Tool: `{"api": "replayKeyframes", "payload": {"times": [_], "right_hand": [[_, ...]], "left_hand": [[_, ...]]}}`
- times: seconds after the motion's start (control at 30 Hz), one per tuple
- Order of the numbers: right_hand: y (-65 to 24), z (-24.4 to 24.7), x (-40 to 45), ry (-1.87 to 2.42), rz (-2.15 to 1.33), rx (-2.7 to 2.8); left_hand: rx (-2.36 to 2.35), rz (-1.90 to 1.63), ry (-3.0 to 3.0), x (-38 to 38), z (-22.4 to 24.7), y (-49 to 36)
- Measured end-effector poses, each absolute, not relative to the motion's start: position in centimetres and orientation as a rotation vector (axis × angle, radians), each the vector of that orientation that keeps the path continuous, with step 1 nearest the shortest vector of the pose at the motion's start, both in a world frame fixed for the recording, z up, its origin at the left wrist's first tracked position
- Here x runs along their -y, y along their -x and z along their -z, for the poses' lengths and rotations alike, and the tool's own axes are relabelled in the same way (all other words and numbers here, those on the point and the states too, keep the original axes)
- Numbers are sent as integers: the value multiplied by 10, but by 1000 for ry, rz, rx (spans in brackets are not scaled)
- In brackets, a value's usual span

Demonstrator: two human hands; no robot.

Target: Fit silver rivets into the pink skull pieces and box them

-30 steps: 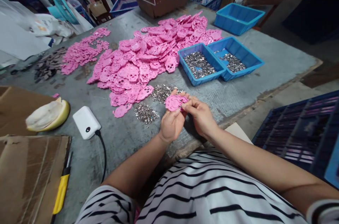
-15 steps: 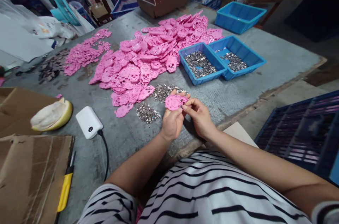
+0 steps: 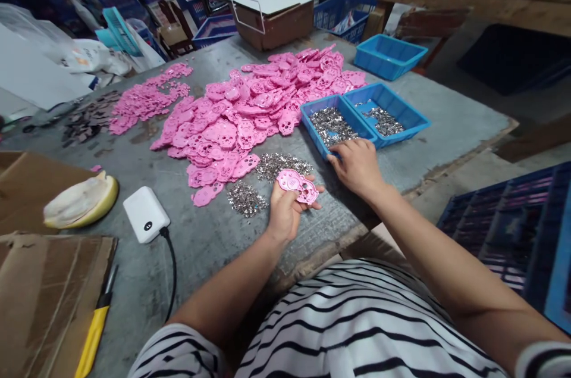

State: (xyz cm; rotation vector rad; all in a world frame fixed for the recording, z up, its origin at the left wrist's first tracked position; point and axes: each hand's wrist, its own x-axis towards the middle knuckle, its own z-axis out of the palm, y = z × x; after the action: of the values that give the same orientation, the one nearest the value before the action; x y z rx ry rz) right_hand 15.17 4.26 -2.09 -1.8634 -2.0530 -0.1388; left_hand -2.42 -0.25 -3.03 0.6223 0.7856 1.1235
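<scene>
My left hand [image 3: 285,211] holds a pink plastic skull-like plate [image 3: 298,186] with cut-out holes, its thumb on top and fingertips showing beyond the far side. Fingers of my right hand [image 3: 358,167] are bent over the near rim of a blue tray [image 3: 312,134], with the thumb close to the index finger at the edge. Small shiny metal pieces [image 3: 331,124] lie in that tray. Beside the left hand are two loose heaps of similar metal pieces, a nearer one [image 3: 247,199] and a farther one [image 3: 282,166].
A large pile of pink plates [image 3: 250,107] covers mid-table, with smaller pink parts [image 3: 145,101] and dark flat pieces [image 3: 89,119] at left. Another blue tray [image 3: 408,116] adjoins the first. A white corded device [image 3: 145,214], fruit rind [image 3: 84,202] and yellow-handled tool [image 3: 93,336] lie left.
My right hand has left the pink plate and moved right and forward to the tray's near rim. My left hand still holds the plate, now tilted differently. The view has shifted slightly.
</scene>
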Motion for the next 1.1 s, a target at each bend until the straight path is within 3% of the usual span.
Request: {"api": "replayKeyframes", "payload": {"times": [0.37,0.6,0.87,1.1], "right_hand": [[-193,1,-53,1859,130,1801],[-220,6,-74,2264,100,1695],[-226,11,-54,2188,76,1699],[-206,-8,-48,2022,327,2013]], "left_hand": [[-743,-1026,-576,1,31,26],[-723,-1030,-571,1,31,27],[-729,-1019,-571,2,31,26],[-733,-1010,-577,2,31,26]]}}
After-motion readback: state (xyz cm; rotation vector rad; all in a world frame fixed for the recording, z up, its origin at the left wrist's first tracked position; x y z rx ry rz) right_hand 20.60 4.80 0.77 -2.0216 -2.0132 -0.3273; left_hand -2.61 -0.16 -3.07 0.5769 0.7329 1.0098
